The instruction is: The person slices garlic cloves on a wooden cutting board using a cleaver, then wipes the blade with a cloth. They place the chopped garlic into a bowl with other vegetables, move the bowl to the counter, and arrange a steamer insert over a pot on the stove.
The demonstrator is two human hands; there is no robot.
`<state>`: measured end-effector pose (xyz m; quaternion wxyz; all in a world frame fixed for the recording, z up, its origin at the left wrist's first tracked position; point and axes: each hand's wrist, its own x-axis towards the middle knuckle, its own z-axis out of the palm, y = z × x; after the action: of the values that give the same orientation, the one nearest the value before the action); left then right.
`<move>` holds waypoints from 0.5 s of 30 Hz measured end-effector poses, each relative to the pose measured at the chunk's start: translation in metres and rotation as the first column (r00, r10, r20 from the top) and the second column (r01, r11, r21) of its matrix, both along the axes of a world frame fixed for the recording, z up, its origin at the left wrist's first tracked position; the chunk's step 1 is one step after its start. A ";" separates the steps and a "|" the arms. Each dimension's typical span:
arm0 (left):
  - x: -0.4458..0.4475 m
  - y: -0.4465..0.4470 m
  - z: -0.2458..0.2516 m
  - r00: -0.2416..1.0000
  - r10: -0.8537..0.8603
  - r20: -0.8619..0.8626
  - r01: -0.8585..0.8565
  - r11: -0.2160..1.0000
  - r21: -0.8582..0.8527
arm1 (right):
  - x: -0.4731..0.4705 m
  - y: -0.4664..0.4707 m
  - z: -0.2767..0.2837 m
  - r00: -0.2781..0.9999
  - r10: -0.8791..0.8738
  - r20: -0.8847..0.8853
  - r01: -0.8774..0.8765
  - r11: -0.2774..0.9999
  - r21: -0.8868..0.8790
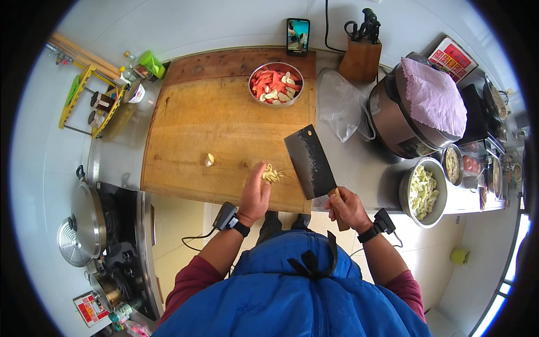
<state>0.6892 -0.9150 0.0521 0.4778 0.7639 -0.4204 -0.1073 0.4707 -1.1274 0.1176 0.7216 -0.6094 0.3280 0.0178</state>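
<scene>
My right hand (348, 207) grips the wooden handle of a cleaver (310, 162), its wide dark blade tilted over the right edge of the wooden cutting board (193, 113). On the board, my left hand (255, 191) is empty, its fingers extended beside a small heap of pale yellow strips (273, 173), maybe ginger. Those strips lie between the hand and the blade. To the left sits a small pale piece (209, 159), perhaps ginger or garlic. A metal bowl (276, 105) at the back of the board holds red pieces and white slices.
A phone (297, 37) leans on the wall behind the board. Rightward are a knife block (361, 59), a plastic bag (340, 103), an electric cooker (393, 116) under a pink cloth (436, 99), and a bowl of chopped cabbage (423, 191). A lidded pan (88, 219) sits on the left stove.
</scene>
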 end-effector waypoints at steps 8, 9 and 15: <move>-0.014 -0.021 -0.020 0.956 0.234 0.176 -0.246 0.968 0.046 | -0.013 -0.011 -0.031 0.996 0.085 0.006 -0.085 0.980 0.180; -0.017 -0.025 -0.022 0.951 0.251 0.180 -0.264 0.963 0.051 | -0.012 -0.011 -0.033 0.995 0.098 0.006 -0.097 0.979 0.179; -0.035 -0.049 -0.028 0.912 0.348 0.217 -0.363 0.931 0.031 | 0.000 0.000 -0.043 0.992 0.129 -0.009 -0.125 0.974 0.188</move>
<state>0.6544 -0.9644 0.0237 0.4155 0.8509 -0.3181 0.0470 0.4702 -1.1275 0.0750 0.7693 -0.5587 0.2930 0.1012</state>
